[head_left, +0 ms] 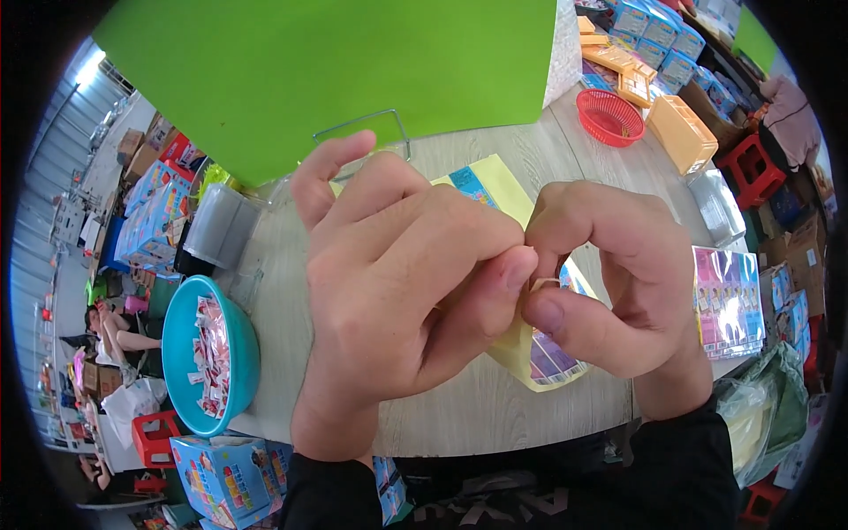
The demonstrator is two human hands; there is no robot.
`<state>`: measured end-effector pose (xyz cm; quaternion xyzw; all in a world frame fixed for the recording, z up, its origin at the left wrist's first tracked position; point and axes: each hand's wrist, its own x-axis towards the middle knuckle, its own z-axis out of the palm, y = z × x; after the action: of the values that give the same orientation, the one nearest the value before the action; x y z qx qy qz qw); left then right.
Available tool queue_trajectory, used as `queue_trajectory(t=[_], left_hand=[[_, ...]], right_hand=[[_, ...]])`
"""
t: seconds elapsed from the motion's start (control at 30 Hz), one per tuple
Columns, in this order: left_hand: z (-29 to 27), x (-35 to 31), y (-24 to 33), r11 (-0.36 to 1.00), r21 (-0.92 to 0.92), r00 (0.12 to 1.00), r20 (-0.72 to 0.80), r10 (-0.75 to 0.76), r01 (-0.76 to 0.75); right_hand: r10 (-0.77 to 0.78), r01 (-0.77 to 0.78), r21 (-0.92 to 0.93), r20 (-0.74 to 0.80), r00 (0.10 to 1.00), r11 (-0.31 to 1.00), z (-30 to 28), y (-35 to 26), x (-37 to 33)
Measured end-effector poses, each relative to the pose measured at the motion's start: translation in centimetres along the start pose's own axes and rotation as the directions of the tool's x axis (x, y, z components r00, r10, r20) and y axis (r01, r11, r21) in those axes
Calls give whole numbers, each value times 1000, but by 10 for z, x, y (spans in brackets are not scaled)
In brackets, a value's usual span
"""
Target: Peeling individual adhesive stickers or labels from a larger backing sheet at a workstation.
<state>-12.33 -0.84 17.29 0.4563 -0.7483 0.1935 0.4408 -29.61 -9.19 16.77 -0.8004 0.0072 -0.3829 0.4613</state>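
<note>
Both my hands are raised above the table, their fingertips meeting. My left hand [402, 265] is closed, thumb pressed to the bent index finger, little finger sticking out; whatever it pinches is hidden. My right hand [623, 274] curls index finger and thumb toward each other, touching the left fingertips. A thin pale sliver [545, 282] shows by the right thumb, too small to name. Beneath the hands lies a yellow-backed sheet of colourful stickers [556, 358], partly covered by them.
A turquoise basin [249, 353] of small wrapped packets stands left. Behind rises a large green panel [353, 71] with a wire stand [408, 146]. At right are a red basket [609, 117], an orange plastic box [683, 134] and printed sheets [728, 302]. Blue boxes [225, 477] sit below the table edge.
</note>
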Motion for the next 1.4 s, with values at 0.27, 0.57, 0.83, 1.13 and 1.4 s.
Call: queue_trajectory(t=[0.27, 0.57, 0.83, 1.13, 1.4], left_hand=[[2, 3, -1, 1000, -31, 1000, 5, -8, 8], [-2, 0, -5, 1000, -7, 999, -39, 9, -9], [0, -1, -3, 1000, -22, 998, -52, -23, 22], [2, -3, -5, 995, -101, 996, -90, -7, -2], [2, -8, -7, 986, -165, 989, -148, -25, 1]], right_hand=[[-160, 161, -53, 22, 987, 986, -4, 7, 0], [-21, 19, 59, 27, 999, 998, 0, 2, 0], [-18, 23, -84, 68, 998, 996, 2, -1, -3], [-153, 158, -141, 46, 987, 977, 7, 5, -3], [-361, 380, -408, 126, 924, 830, 8, 10, -1]])
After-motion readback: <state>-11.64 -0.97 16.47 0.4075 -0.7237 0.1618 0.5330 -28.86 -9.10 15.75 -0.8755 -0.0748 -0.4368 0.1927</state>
